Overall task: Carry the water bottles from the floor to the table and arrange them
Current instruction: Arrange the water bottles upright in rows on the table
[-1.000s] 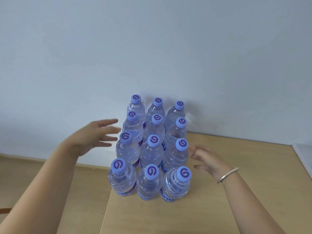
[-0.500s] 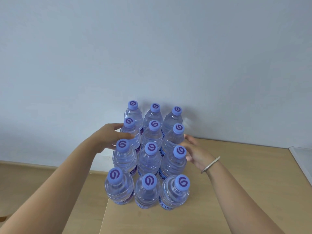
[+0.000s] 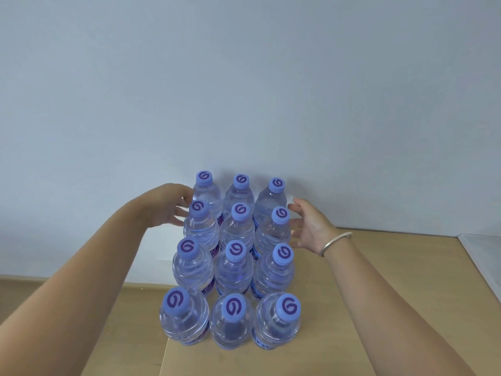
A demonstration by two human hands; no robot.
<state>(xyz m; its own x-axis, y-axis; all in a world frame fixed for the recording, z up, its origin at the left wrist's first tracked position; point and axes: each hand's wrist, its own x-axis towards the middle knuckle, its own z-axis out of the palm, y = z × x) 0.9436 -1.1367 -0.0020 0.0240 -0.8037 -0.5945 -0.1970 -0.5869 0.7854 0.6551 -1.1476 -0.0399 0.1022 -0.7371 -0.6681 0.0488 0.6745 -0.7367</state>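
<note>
Flanking twelve upright bottles [image 3: 234, 267] on the table [image 3: 339, 308], we spread both hands. Left hand [image 3: 168, 206], at ten o'clock, touches one; right hand [image 3: 311, 226], at two, hovers wide.

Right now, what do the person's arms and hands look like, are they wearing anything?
Both arms are bare, with no sleeves in view. The right hand has a thin silver bangle round its wrist. The left hand wears nothing: no watch, ring or glove shows. The fingers carry no rings that can be seen.
</note>
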